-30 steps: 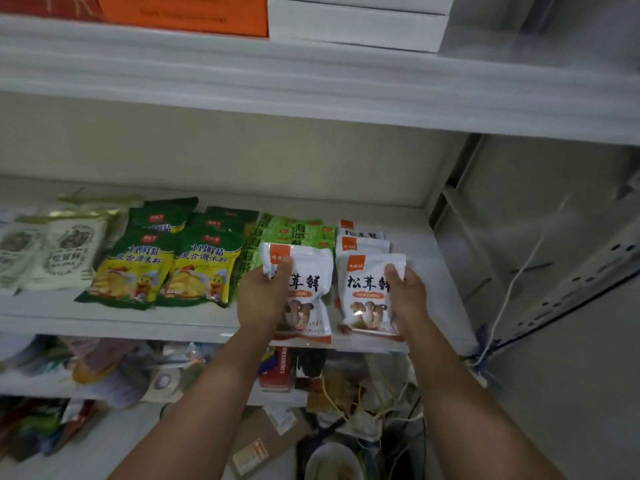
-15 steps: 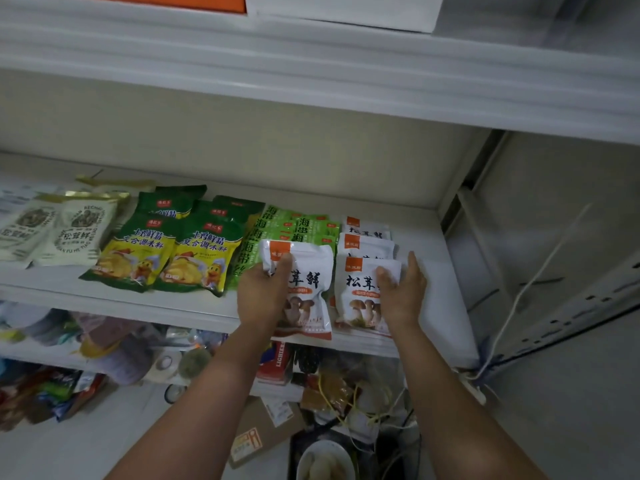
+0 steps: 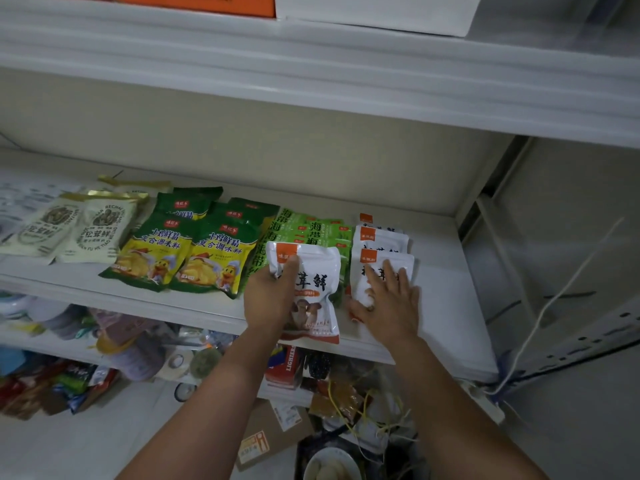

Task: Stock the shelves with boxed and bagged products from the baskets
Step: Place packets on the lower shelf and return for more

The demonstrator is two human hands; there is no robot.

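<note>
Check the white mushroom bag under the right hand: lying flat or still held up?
Lying flat. The right hand presses open-palmed on the white mushroom bag, atop its stack on the shelf.

The white plastic pouch with an orange corner tag [image 3: 313, 289] bore large black characters "茸鲜". The green-and-yellow foil pouches with a cartoon chick [image 3: 213, 259] read "土鸡鲜精 复合调味料". The light-green packets [image 3: 317, 230] showed "海带"; the red box on the lower shelf [image 3: 285, 367] carried white letters "LIGHIER", partly hidden.
</note>
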